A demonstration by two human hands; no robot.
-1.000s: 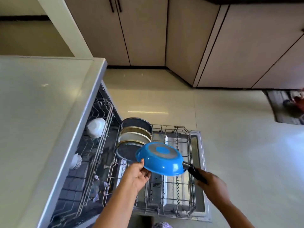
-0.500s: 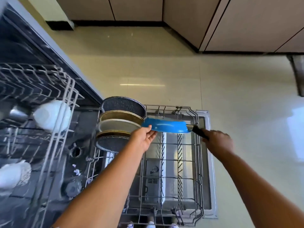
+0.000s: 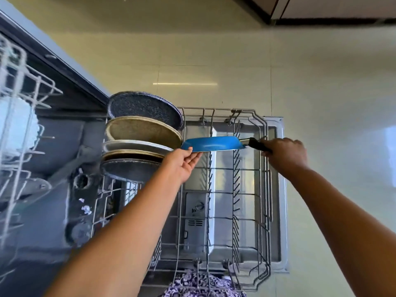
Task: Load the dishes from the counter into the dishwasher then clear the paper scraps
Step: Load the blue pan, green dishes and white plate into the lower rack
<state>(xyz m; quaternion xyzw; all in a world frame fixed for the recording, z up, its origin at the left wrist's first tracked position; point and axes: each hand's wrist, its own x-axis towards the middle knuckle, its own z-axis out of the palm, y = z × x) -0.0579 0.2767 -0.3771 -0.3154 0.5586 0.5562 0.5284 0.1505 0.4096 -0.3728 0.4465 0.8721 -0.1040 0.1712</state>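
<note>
Right hand (image 3: 285,155) is wrapped round the black handle (image 3: 258,145). Left hand (image 3: 182,163) pinches the opposite rim of the blue pan (image 3: 212,143), thumb on top, fingers beneath. The pan hangs nearly edge-on over the far end of the lower rack (image 3: 265,189). A row of plates (image 3: 143,133) stands in the rack's far left corner. Same grips as half a second ago, and the pan still sits just beside those plates.
</note>
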